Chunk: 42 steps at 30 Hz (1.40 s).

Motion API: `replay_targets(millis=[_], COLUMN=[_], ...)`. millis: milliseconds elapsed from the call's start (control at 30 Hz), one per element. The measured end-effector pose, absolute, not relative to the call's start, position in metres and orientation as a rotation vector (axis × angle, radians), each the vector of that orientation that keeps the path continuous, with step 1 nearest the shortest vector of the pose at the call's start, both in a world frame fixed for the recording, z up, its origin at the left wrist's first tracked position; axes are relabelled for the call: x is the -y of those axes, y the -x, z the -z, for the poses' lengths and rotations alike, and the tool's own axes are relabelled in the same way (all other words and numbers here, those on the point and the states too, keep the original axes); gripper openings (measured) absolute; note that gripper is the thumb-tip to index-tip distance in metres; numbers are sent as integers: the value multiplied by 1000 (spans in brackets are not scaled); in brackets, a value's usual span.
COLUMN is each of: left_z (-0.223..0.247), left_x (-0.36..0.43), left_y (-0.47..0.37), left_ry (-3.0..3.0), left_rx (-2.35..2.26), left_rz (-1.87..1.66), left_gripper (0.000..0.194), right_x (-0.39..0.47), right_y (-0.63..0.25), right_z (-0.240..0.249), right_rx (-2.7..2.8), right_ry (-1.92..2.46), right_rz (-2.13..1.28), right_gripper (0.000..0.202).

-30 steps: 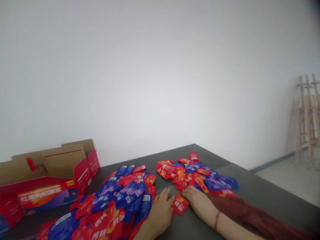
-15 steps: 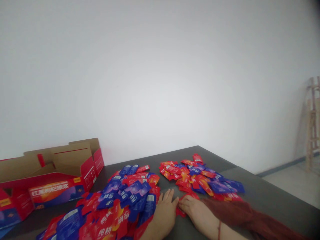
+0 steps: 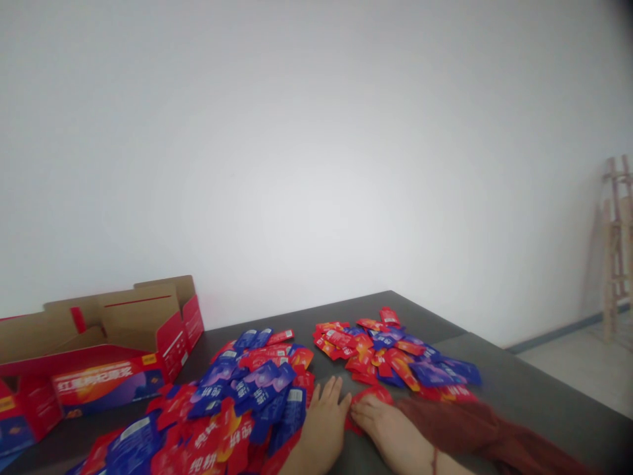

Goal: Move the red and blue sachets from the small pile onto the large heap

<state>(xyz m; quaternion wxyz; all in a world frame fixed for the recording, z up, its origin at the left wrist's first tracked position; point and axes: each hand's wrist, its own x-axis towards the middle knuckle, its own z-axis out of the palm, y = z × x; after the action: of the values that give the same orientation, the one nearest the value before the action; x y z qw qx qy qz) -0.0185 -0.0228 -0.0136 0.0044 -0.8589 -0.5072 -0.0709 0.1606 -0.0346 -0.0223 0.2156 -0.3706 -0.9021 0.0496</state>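
Red packet on the dark surface, partly beneath the right hand, showing beyond its knuckles and by its fingertips. Packet's long axis, heading: cannot tell, largely covered. Right hand's grip: cannot tell. Left hand open, fingers spread, beside the nearer packet heap.

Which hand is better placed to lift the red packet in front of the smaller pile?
Probably the right hand: it covers part of that red packet, while the left hand lies farther left, beside the larger pile.
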Motion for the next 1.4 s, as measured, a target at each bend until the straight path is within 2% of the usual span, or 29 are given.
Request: replay_targets(millis=[67, 300, 467, 600, 733, 967, 1200, 1400], left_z=[13, -5, 1, 16, 18, -5, -13, -14], left_x=[24, 34, 43, 38, 30, 14, -11, -12], left_y=[19, 9, -38, -68, -60, -2, 42, 41], left_ry=[2683, 2630, 2842, 2854, 2883, 2570, 2367, 2299], left_rx=[1583, 1525, 1277, 1217, 1147, 1526, 1692, 1793], left_rz=[231, 223, 334, 519, 523, 339, 101, 180], left_gripper=[49, 42, 36, 48, 38, 16, 19, 23], right_x=[32, 10, 7, 10, 15, 17, 15, 10], right_y=[-160, -198, -207, -205, -201, -197, -200, -195], right_z=[18, -6, -11, -14, -15, -9, -5, 4], right_rx=[2511, 2354, 2259, 2247, 2242, 2218, 2203, 2239], right_ry=[1023, 1463, 1458, 1433, 1405, 1321, 1267, 1228], right_rz=[-171, -154, -225, -255, -275, -297, -384, -360], right_gripper=[39, 42, 45, 44, 41, 37, 36, 38])
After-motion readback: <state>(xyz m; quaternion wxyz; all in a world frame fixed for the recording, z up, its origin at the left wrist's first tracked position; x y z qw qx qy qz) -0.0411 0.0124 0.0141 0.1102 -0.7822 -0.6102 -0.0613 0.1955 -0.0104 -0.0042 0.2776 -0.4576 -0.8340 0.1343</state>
